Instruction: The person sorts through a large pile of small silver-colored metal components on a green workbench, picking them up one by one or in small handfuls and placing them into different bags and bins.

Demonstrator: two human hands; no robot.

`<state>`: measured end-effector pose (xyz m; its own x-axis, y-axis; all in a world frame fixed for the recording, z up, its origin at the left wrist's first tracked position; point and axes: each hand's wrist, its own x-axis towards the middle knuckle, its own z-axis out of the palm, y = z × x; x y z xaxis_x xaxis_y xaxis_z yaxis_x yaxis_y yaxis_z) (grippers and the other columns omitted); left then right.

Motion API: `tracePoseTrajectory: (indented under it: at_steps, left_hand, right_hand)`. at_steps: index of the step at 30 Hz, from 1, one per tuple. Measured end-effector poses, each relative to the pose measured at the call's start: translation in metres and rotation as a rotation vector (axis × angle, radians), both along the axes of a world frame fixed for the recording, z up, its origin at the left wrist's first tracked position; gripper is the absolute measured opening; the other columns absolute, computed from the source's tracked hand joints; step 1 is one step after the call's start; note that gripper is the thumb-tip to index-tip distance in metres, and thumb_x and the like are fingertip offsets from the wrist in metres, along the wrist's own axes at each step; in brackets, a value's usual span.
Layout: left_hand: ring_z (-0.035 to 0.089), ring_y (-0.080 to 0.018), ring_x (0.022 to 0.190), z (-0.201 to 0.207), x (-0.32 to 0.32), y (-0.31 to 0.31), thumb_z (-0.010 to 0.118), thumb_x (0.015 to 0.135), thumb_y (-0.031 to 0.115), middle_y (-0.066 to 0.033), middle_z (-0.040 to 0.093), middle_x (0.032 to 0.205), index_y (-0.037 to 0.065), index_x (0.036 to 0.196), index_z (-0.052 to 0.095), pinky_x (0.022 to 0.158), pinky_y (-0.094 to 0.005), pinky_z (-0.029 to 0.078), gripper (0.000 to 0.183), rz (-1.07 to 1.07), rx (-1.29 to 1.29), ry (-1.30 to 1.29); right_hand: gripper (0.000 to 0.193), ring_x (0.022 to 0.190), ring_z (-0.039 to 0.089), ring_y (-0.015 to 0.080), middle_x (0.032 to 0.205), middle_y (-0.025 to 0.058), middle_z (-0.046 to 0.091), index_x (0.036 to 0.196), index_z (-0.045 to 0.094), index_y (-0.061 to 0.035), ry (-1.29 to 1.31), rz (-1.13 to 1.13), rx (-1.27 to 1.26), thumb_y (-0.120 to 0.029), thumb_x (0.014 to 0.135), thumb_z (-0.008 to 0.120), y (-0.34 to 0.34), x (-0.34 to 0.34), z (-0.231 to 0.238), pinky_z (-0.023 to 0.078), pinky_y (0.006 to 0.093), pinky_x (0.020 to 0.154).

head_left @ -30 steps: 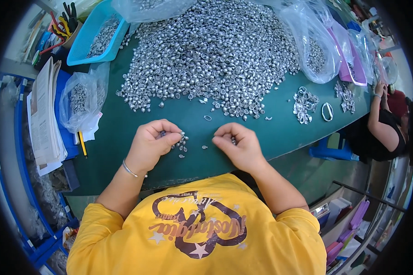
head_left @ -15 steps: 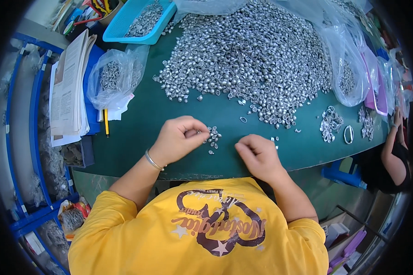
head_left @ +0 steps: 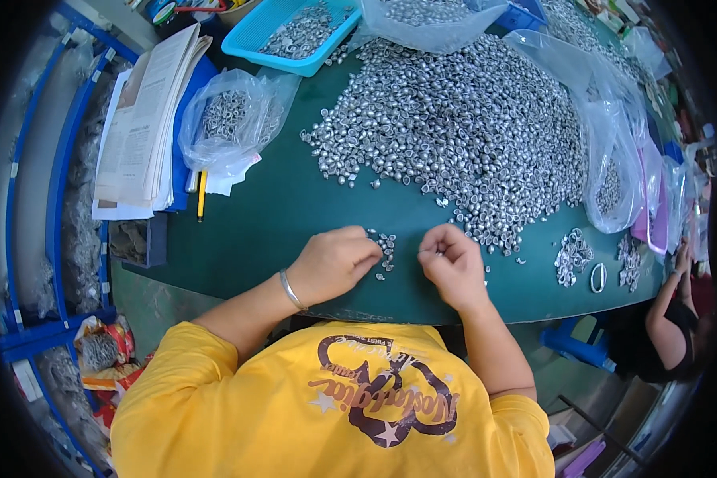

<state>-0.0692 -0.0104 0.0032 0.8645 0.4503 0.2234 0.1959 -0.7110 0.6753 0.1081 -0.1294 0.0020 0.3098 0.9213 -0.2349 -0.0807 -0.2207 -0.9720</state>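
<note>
My left hand (head_left: pixel 336 261), with a silver bangle (head_left: pixel 291 290) on its wrist, is closed with thumb and forefinger together. Its fingertips are at the left edge of a small cluster of silver metal pieces (head_left: pixel 388 248) on the green table; what they hold, if anything, is hidden. To the right of that cluster, my right hand (head_left: pixel 456 269) is closed in a pinch, and a bit of silver metal shows at its fingertips. Beyond both hands spreads a large heap of small, rounded, hollow silver metal pieces (head_left: pixel 462 131).
A blue basket (head_left: pixel 247 54) of metal pieces stands far left, near a plastic bag (head_left: pixel 203 147), papers (head_left: pixel 139 127) and a yellow pencil (head_left: pixel 201 197). Right lie a large clear bag (head_left: pixel 613 151), small metal piles (head_left: pixel 572 255) and a ring (head_left: pixel 597 277). Another person's arm (head_left: pixel 668 307) is at far right.
The view has shifted, so the table contents appear farther right and lower. My right hand has turned, its fingertips raised in a pinch. My left hand stays beside the small cluster.
</note>
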Motion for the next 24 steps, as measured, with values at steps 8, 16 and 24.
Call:
tracePoseTrajectory:
  at_steps: [8, 16, 24]
  left_hand:
    - [0.057, -0.0254, 0.065, -0.004, 0.008, 0.008, 0.068, 0.076, 0.007, -0.0081, 0.056, 0.071, 0.007, 0.084, 0.068, 0.057, -0.0322, 0.047, 0.007, 0.103, 0.015, -0.012]
    - [0.057, -0.026, 0.067, -0.006, 0.01, 0.02, 0.068, 0.076, 0.01, -0.008, 0.056, 0.073, 0.008, 0.083, 0.067, 0.059, -0.0336, 0.047, 0.007, 0.082, -0.147, 0.014]
    - [0.057, -0.0272, 0.069, -0.007, 0.014, 0.018, 0.069, 0.074, 0.01, -0.0082, 0.056, 0.073, 0.008, 0.083, 0.067, 0.06, -0.035, 0.047, 0.009, 0.015, 0.008, 0.067]
  right_hand:
    - [0.011, 0.065, 0.061, 0.0313, 0.076, 0.0126, 0.062, 0.091, 0.064, -0.007, -0.965, 0.206, 0.126, -0.013, 0.082, 0.062, 0.025, -0.014, 0.001, 0.05, 0.0365, 0.058]
    - [0.009, 0.059, 0.056, 0.0123, 0.064, 0.0034, 0.058, 0.085, 0.062, 0.0003, 0.162, 0.117, -0.158, -0.008, 0.085, 0.059, 0.016, 0.018, 0.009, 0.045, 0.0258, 0.053]
    - [0.008, 0.065, 0.06, 0.0324, 0.074, 0.013, 0.061, 0.086, 0.066, -0.0066, -0.927, 0.231, 0.161, -0.012, 0.079, 0.065, 0.027, -0.012, 0.0, 0.049, 0.0386, 0.059]
